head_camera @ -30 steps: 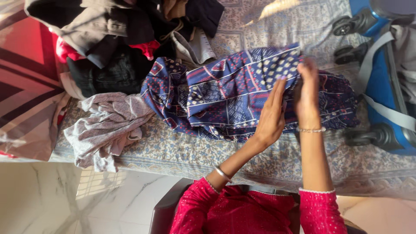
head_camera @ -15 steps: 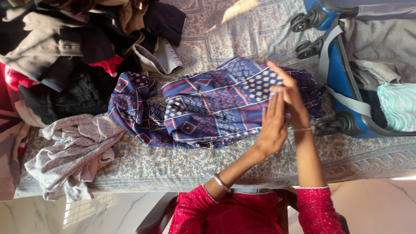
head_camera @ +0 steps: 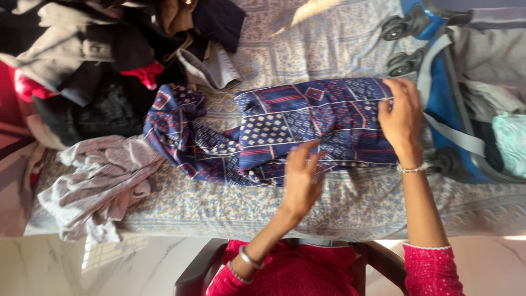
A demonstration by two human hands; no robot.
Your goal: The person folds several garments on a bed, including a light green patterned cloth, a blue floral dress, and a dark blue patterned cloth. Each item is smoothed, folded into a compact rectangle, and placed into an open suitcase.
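A navy blue patterned cloth (head_camera: 285, 129) with red and cream prints lies folded in a long strip across the bed. My left hand (head_camera: 300, 178) rests on its near edge around the middle, fingers spread and blurred. My right hand (head_camera: 401, 118) grips the cloth's right end, fingers curled over the fold. The cloth's left part is bunched and loose.
A pile of dark, red and beige clothes (head_camera: 104, 60) fills the back left. A grey crumpled garment (head_camera: 98, 183) hangs over the bed's near edge. An open blue suitcase (head_camera: 466, 93) with clothes inside stands at the right. A patterned bedsheet (head_camera: 350, 203) covers the bed.
My hands, held together above the cloth's right part, have separated: the left went to the near middle edge, the right to the right end. The cloth now lies flatter and longer.
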